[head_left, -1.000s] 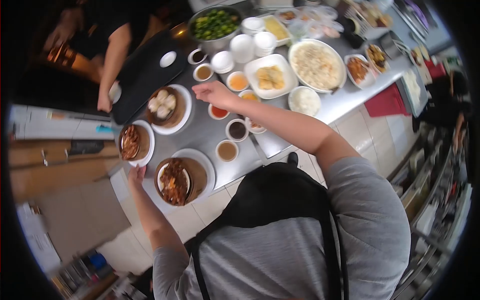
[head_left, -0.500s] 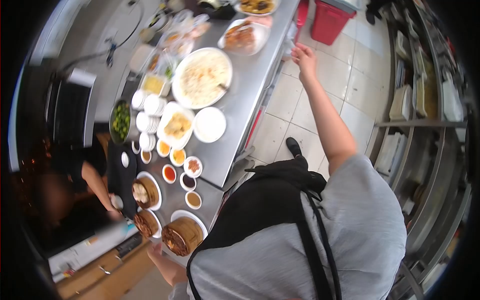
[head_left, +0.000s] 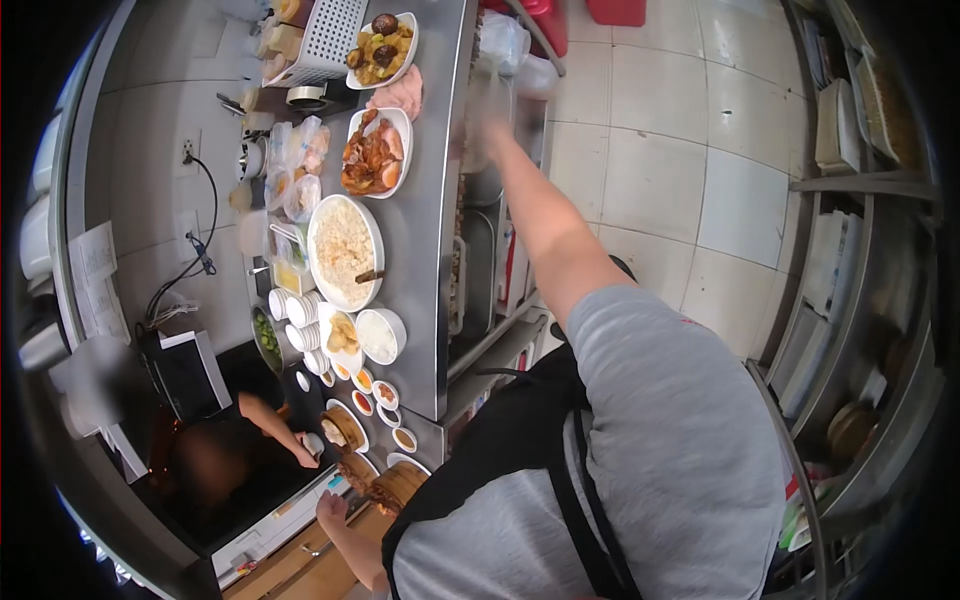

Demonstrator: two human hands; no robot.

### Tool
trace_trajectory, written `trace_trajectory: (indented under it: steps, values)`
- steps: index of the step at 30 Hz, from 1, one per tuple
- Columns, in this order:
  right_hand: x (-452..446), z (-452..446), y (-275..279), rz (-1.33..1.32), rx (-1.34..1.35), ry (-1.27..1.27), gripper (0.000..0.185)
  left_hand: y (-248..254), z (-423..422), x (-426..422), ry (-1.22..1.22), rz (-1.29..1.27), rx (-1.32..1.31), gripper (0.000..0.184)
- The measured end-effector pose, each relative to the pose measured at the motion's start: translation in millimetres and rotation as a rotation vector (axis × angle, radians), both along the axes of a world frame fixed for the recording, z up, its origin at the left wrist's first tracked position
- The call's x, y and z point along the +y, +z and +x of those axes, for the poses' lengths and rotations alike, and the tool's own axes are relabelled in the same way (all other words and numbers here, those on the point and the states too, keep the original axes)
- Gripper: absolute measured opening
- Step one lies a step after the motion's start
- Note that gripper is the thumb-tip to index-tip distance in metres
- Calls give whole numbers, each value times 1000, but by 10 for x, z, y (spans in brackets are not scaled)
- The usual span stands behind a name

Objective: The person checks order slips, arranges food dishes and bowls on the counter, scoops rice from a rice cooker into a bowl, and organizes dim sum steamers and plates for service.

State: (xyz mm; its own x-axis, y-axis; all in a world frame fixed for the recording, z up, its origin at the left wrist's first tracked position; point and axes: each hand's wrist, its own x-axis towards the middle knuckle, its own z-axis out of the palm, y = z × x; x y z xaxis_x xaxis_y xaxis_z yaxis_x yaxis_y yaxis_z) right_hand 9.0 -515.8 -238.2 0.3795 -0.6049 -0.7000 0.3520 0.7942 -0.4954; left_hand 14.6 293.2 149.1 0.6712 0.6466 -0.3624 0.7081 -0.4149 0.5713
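Note:
My right hand (head_left: 486,122) reaches past the counter edge toward the shelves beneath, close to a clear plastic bag (head_left: 503,42). It is smeared by motion, so its fingers and anything in them cannot be made out. My left hand (head_left: 333,508) hangs loosely at the counter's near end with nothing visible in it, fingers partly bent. Beside it are a bamboo steamer (head_left: 400,487) and a smaller steamer (head_left: 357,470) holding brown food. Trays (head_left: 482,270) sit below the counter near my right forearm.
On the steel counter (head_left: 425,200) are a rice platter (head_left: 346,252), roasted meat (head_left: 376,155), a stew dish (head_left: 382,50), a white bowl (head_left: 382,335) and sauce dishes (head_left: 404,439). A co-worker's hand (head_left: 306,452) holds a small white object across the counter. Shelving (head_left: 860,190) stands behind me.
My right hand has moved from above the floor to the counter's edge and shelves. My left hand has shifted slightly away from the steamers. The view has turned, showing more of the counter's far end.

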Motion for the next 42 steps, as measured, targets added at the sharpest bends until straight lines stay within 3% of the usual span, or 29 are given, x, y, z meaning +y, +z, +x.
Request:
trace_trajectory:
  steps: [3,8,12,15,19,22,25,33,36,38,39,41,42]
  values:
    - [-65,91,105,-5,-75,-3,36,141,-13,-228,-143,-3,90,43]
    - [-224,224,178,14,58,14,41,222,-103,-250,-77,-80,53,41]
    - [-417,332,131,68,-110,-28,43,234,-238,-191,-38,-74,90,43]
    - [-526,353,275,104,8,-46,43,173,-341,-119,-24,-36,116,36]
    - [-646,257,515,264,-134,-209,28,106,-503,-65,18,-61,113,38]
    - [-699,290,311,205,-128,-101,24,35,-578,-19,48,-38,85,42]
    - [-856,730,-412,80,1,-56,28,-34,-707,39,54,-109,103,44]
    - [-1190,766,-396,38,-51,-202,28,31,-1033,301,45,-154,106,37]
    - [-1347,599,-431,-1,-21,-172,44,-32,-963,407,90,-148,127,37]
    - [-1300,331,-161,-124,438,-45,40,-145,-943,505,132,-123,140,38]
    - [-1351,255,-145,-152,442,-42,40,-190,-929,573,113,-135,113,38]
    - [-1419,94,-180,-212,412,-272,32,-274,-974,725,109,-168,92,39]
    - [-1323,-58,115,-195,177,-425,28,-325,-979,807,124,-156,35,34]
